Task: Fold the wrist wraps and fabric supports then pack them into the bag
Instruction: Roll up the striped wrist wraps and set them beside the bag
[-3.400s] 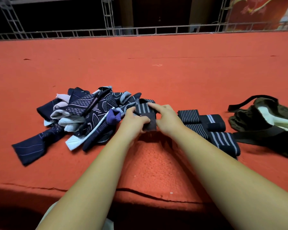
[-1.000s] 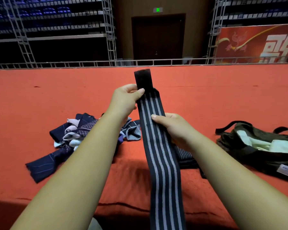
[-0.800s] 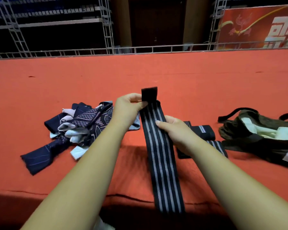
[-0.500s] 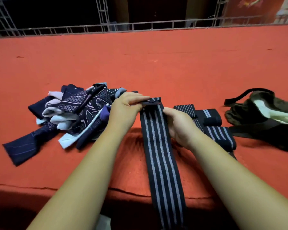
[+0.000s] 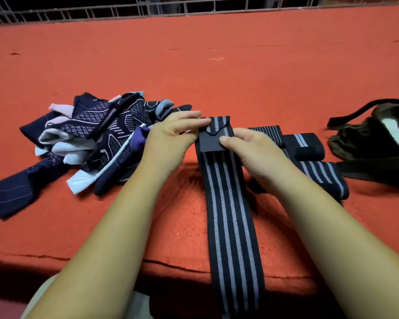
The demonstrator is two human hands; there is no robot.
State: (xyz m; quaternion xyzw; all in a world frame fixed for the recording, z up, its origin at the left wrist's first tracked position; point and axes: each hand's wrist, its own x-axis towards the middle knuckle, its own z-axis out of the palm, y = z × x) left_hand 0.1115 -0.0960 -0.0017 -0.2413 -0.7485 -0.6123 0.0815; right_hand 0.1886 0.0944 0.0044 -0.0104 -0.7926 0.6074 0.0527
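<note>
Two hands on one striped wrist wrap (image 5: 228, 203): I have the left hand (image 5: 171, 137) pinching its turned-over far end, and the right hand (image 5: 251, 148) thumb-pinning the velcro tab (image 5: 209, 142). Risk: the tail hanging over the carpeted platform's (image 5: 217, 77) near edge drags the fold open, or the velcro snags the carpet. Rolled wraps (image 5: 309, 153) just right, supports pile (image 5: 97, 139) left, bag (image 5: 373, 139) at the right edge. Metal railing (image 5: 194, 6) behind.

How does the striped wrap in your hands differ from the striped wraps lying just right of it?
The long wrap lies stretched out, running off the near edge of the orange surface; the folded wraps are compact bundles. Only the long wrap's far end is turned over, held by the left hand and right hand; no hand holds the folded wraps. Both are dark with pale stripes.
</note>
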